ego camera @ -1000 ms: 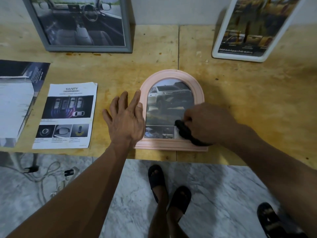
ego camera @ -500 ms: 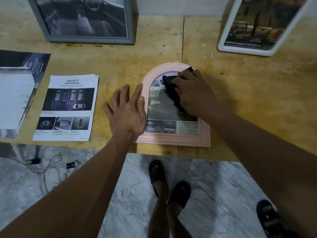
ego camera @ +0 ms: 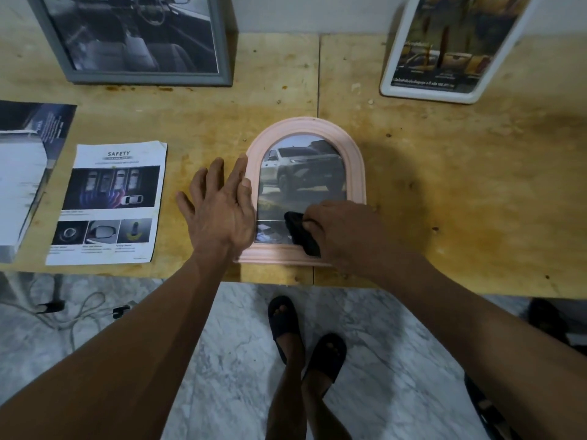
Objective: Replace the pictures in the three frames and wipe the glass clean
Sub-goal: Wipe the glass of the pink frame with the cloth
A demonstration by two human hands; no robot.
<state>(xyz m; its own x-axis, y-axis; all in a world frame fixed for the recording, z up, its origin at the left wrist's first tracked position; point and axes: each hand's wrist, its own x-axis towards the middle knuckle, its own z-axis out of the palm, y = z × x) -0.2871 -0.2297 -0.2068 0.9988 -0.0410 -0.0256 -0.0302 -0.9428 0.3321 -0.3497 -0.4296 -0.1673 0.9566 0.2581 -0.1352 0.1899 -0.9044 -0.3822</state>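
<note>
A pink arched frame (ego camera: 355, 160) lies flat near the table's front edge, holding a picture of a car. My left hand (ego camera: 220, 208) rests flat with fingers spread, its thumb side against the frame's left rail. My right hand (ego camera: 341, 231) grips a black cloth (ego camera: 300, 231) and presses it on the lower right of the glass. A grey frame (ego camera: 149, 78) with a car-interior picture leans at the back left. A white frame (ego camera: 444, 93) with a yellowish car picture leans at the back right.
A "SAFETY" leaflet (ego camera: 108, 201) lies left of my left hand, and a stack of brochures (ego camera: 25, 173) sits at the far left. The wooden table (ego camera: 460, 201) ends just below the pink frame. Cables (ego camera: 79, 312) lie on the marble floor, near my sandalled feet.
My right hand dragged the black cloth from the top of the pink frame's glass down to its lower right. My left hand stayed in place beside the frame.
</note>
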